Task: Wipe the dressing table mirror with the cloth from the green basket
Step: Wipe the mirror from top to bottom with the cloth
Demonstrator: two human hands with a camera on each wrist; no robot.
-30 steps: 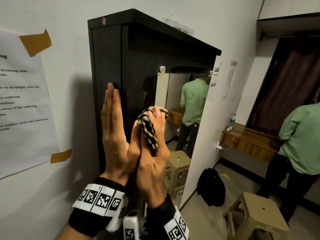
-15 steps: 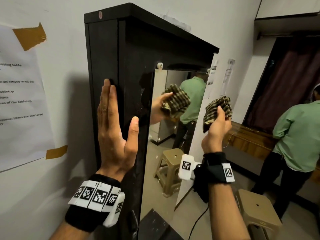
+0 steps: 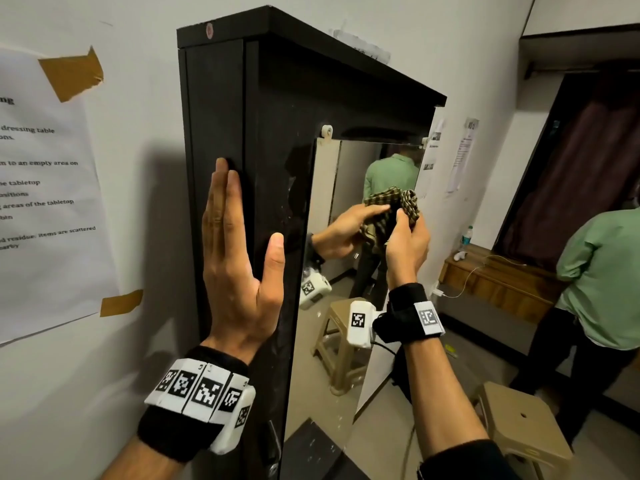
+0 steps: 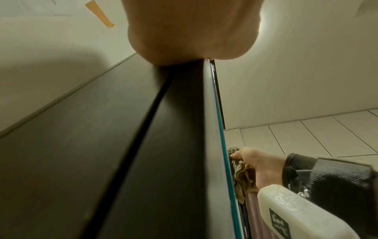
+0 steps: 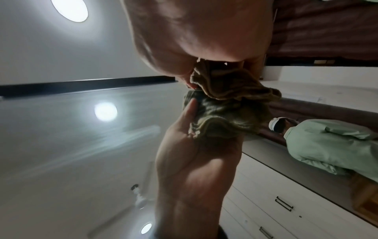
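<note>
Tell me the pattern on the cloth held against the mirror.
The cloth is checked, dark and tan-olive; the head view shows it best.

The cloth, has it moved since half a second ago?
Yes. The cloth, held in the right hand, came leftward from beside the mirror's right edge onto the glass, near its top.

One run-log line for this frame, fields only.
phase: wiping | right hand: grips checked cloth against mirror upper part | left hand: flat on black cabinet side
</note>
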